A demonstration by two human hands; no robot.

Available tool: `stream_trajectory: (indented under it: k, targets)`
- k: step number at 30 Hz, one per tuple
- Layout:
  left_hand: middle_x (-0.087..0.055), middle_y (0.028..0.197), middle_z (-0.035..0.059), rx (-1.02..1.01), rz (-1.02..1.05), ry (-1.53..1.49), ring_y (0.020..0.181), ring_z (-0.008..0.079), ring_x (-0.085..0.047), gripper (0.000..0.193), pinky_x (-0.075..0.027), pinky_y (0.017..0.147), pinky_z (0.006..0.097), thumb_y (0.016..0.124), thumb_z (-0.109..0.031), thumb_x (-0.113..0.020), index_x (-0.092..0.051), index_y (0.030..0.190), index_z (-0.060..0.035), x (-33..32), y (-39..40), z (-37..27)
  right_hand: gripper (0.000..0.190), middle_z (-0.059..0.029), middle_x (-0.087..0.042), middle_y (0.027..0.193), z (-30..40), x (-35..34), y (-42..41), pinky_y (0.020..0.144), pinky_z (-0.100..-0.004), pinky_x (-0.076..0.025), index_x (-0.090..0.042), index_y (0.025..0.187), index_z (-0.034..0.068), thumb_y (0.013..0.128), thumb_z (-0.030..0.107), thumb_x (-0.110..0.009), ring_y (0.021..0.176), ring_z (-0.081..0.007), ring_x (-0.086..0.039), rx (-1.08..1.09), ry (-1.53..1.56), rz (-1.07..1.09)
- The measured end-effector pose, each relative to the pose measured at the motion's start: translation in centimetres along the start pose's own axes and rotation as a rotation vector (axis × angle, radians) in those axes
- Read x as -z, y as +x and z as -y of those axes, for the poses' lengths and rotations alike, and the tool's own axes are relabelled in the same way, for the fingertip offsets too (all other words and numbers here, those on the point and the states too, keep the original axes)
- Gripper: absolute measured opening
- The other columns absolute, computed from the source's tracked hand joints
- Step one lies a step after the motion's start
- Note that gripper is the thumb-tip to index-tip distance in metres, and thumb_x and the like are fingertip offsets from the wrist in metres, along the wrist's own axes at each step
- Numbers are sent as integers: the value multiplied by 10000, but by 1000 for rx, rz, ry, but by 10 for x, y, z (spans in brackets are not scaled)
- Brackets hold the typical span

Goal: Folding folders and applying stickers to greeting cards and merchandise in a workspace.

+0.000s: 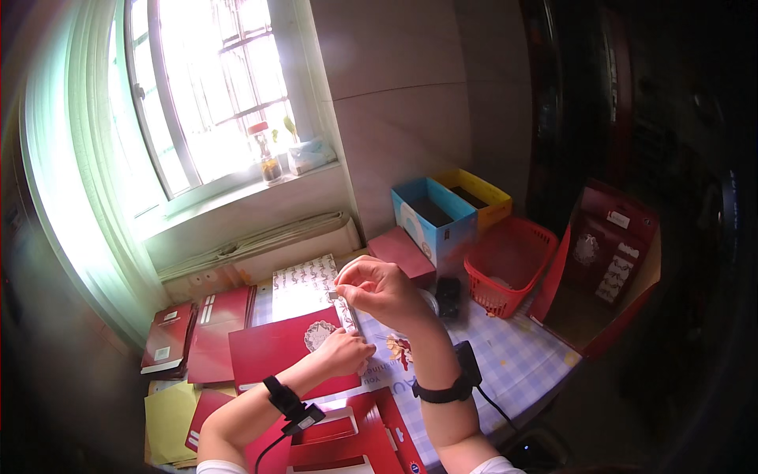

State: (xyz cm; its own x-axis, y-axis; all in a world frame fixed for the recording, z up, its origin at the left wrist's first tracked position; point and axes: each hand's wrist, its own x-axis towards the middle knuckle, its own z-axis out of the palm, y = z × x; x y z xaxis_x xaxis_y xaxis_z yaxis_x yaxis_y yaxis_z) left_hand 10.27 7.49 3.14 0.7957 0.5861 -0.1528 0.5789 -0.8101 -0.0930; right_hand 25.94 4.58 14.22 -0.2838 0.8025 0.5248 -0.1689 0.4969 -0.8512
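Note:
My right hand (382, 291) is raised over the table, thumb and fingertips pinching a small pale piece (333, 295) too small to identify. Lower down, my left hand (346, 354) rests at the right edge of a dark red card folder (284, 349) with a white lace-like heart motif (320, 335). Beside that edge runs a narrow bow-printed strip (348, 315), its lower end hidden by my left fingers. Whether those fingers grip or only press down is unclear. Behind the folder lies a white sheet printed with rows of bows (302, 287).
Red folders stack at left (219, 338), near yellow paper (170, 415). Red die-cut card (337, 438) lies in front. At the back right stand a blue box (453, 237), a yellow box (494, 207), a red plastic basket (494, 302) and an open red carton (642, 308). Scraps (400, 349) dot the checked tablecloth (503, 355).

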Motion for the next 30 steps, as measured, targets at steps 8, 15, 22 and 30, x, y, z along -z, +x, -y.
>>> stream_trajectory:
  k: [8, 15, 22, 30]
  targets:
    - [-561, 901, 43, -130, 127, -14, 1019, 222, -480, 298, -409, 782, 392, 606, -193, -731, -611, 872, -132, 8, 14, 10, 100, -40, -558, 883, -4, 0, 1, 695, -222, -466, -617, 837, 5, 789, 92, -625, 775, -96, -568, 42, 13, -5]
    - [-583, 858, 32, -280, 152, -83, 919, 228, -534, 244, -428, 736, 367, 624, -180, -733, -607, 830, -145, 8, 26, 19, 109, -48, -558, 895, -2, 2, 0, 719, -232, -469, -611, 851, -8, 792, 84, -614, 812, -104, -570, -25, 20, 6]
    - [-628, 781, 89, -37, -32, -619, 743, 240, -612, 187, -485, 675, 348, 767, -164, -635, -616, 934, -81, 34, 12, 24, 108, -47, -560, 902, -2, 0, 0, 699, -231, -468, -608, 857, -16, 786, 64, -595, 817, -105, -575, -8, -38, -16]
    - [-597, 680, 44, 290, -633, -1229, 587, 88, -574, 116, -469, 498, 215, 836, -112, -612, -529, 834, -31, 47, -52, 38, 85, -47, -568, 900, -11, -5, 1, 673, -224, -468, -610, 828, -11, 792, 64, -593, 773, -102, -584, 65, 16, -80]
